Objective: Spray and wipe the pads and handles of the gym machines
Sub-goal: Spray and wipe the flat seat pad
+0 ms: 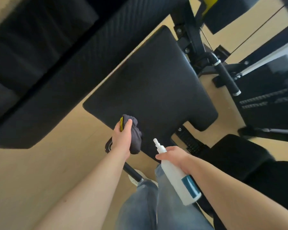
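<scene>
Pale tan floor [40,171], perhaps laminate (soft, even light), crossed by a thin dark seam [263,24].

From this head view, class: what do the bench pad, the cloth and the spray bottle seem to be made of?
The bench pad looks like vinyl or faux leather: matt black, faint sheen. The cloth is soft dark fabric, bunched and drooping. The spray bottle is likely plastic: smooth, white.

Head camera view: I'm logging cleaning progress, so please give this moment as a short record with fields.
left hand: grips a dark cloth with a yellow patch
cloth position: at the near edge of the black pad
right hand: holds a white spray bottle, nozzle toward the pad
handle: black bar beyond the pad, untouched
floor: light wood
</scene>
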The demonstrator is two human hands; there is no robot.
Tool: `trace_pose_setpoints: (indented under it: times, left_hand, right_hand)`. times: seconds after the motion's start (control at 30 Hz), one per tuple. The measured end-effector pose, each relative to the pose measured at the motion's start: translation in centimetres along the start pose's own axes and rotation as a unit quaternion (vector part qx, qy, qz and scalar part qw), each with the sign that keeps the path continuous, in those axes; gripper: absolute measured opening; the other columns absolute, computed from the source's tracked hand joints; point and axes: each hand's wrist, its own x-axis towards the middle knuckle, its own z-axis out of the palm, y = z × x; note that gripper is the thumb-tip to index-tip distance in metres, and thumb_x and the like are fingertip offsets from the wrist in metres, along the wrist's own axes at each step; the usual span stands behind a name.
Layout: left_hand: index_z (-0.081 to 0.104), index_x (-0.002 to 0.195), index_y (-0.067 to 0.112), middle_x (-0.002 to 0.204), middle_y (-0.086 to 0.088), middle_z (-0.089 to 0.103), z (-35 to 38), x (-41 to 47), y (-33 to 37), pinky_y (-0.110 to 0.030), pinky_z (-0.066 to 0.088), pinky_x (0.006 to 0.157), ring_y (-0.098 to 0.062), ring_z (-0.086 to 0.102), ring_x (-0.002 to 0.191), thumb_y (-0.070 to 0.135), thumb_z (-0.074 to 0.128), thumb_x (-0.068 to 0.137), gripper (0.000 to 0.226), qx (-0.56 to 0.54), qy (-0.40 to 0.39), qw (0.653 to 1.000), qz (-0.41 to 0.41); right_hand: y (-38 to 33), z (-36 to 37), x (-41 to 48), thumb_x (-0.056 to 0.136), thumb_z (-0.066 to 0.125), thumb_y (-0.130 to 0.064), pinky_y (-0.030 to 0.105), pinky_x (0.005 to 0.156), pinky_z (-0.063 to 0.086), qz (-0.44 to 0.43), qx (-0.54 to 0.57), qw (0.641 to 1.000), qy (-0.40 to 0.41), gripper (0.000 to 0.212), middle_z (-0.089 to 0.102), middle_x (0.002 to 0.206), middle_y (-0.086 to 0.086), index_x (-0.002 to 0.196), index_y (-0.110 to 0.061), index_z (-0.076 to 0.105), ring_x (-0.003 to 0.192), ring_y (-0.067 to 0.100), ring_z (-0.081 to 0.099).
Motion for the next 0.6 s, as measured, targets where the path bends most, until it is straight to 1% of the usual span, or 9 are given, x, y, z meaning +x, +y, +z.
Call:
trace_pose_setpoints:
  times: [0.1,0.17,0.23,0.27,0.4,0.47,0.5,0.57,0.6]
  left_hand:
    - [0.056,0.133,0.033,0.13,0.001,0.064,1.7,-0.2,0.7,-0.055,0.047,0.107,-0.025,0.061,0.117,0.054,0.063,0.094,0.045,0.016,-0.014,1.0,-0.001]
    - [0.053,0.137,0.033,0.133,0.0,0.061,3.0,-0.5,1.3,-0.056,0.045,0.109,-0.028,0.058,0.121,0.051,0.062,0.097,0.045,0.038,-0.025,0.999,-0.016]
    - [0.054,0.137,0.031,0.134,-0.002,0.061,3.7,-0.7,1.6,-0.058,0.046,0.109,-0.031,0.058,0.122,0.048,0.064,0.096,0.046,0.05,-0.036,0.998,-0.026]
    - [0.055,0.137,0.03,0.135,-0.003,0.061,4.2,-0.9,1.6,-0.058,0.046,0.109,-0.031,0.058,0.123,0.046,0.066,0.095,0.046,0.056,-0.039,0.997,-0.022]
    - [0.051,0.142,0.028,0.14,-0.002,0.058,5.5,-1.8,1.7,-0.058,0.044,0.11,-0.031,0.055,0.127,0.04,0.067,0.096,0.051,0.071,-0.061,0.996,-0.015]
    - [0.049,0.141,0.024,0.135,-0.003,0.058,5.7,-1.7,1.6,-0.054,0.046,0.109,-0.029,0.057,0.122,0.036,0.067,0.097,0.049,0.064,-0.058,0.996,-0.022]
    - [0.05,0.137,0.022,0.13,-0.006,0.059,5.8,-1.6,1.6,-0.05,0.048,0.106,-0.027,0.059,0.115,0.033,0.067,0.097,0.044,0.053,-0.058,0.997,-0.027]
    - [0.052,0.129,0.02,0.124,-0.008,0.062,6.0,-1.4,1.5,-0.042,0.052,0.096,-0.021,0.061,0.101,0.028,0.067,0.098,0.035,0.036,-0.07,0.997,-0.019]
    - [0.052,0.128,0.022,0.122,-0.006,0.063,6.1,-1.6,1.6,-0.041,0.051,0.093,-0.02,0.061,0.1,0.028,0.068,0.098,0.034,0.034,-0.073,0.997,-0.019]
  right_hand:
    - [1.0,-1.6,-0.2,0.09,0.075,-0.052,0.035,0.07,0.054,0.038,0.065,0.997,-0.011,0.047,0.066,0.102,0.007,0.123,-0.024,0.058,0.089,0.022,0.068]
    - [1.8,-2.2,-0.6,0.093,0.074,-0.049,0.033,0.062,0.053,0.062,0.112,0.991,-0.034,0.04,0.068,0.095,0.01,0.115,-0.018,0.061,0.08,0.023,0.069]
    - [2.3,-1.6,-0.9,0.093,0.075,-0.046,0.031,0.057,0.049,0.07,0.117,0.99,-0.03,0.035,0.067,0.091,0.009,0.103,-0.016,0.06,0.077,0.022,0.068]
    - [2.5,-1.4,-1.0,0.093,0.075,-0.045,0.03,0.058,0.049,0.071,0.124,0.99,-0.015,0.035,0.066,0.093,0.009,0.104,-0.016,0.059,0.079,0.022,0.067]
    - [3.7,-1.2,-0.8,0.094,0.072,-0.048,0.036,0.073,0.055,0.059,0.214,0.975,-0.002,0.05,0.065,0.106,0.011,0.131,-0.02,0.055,0.094,0.027,0.068]
    - [4.0,-1.9,-0.6,0.09,0.075,-0.051,0.041,0.081,0.058,0.047,0.267,0.963,0.012,0.053,0.066,0.109,0.013,0.13,-0.022,0.056,0.098,0.029,0.069]
    - [4.1,-2.4,-0.5,0.088,0.077,-0.051,0.044,0.086,0.059,0.038,0.281,0.959,0.023,0.053,0.066,0.11,0.014,0.128,-0.023,0.057,0.099,0.03,0.069]
    - [3.8,-3.6,-0.5,0.089,0.078,-0.047,0.045,0.086,0.06,0.003,0.308,0.95,0.05,0.046,0.066,0.109,0.014,0.123,-0.023,0.059,0.097,0.03,0.069]
    - [3.6,-4.3,-0.5,0.091,0.076,-0.045,0.045,0.084,0.061,-0.016,0.325,0.944,0.059,0.042,0.067,0.109,0.014,0.123,-0.023,0.059,0.096,0.029,0.07]
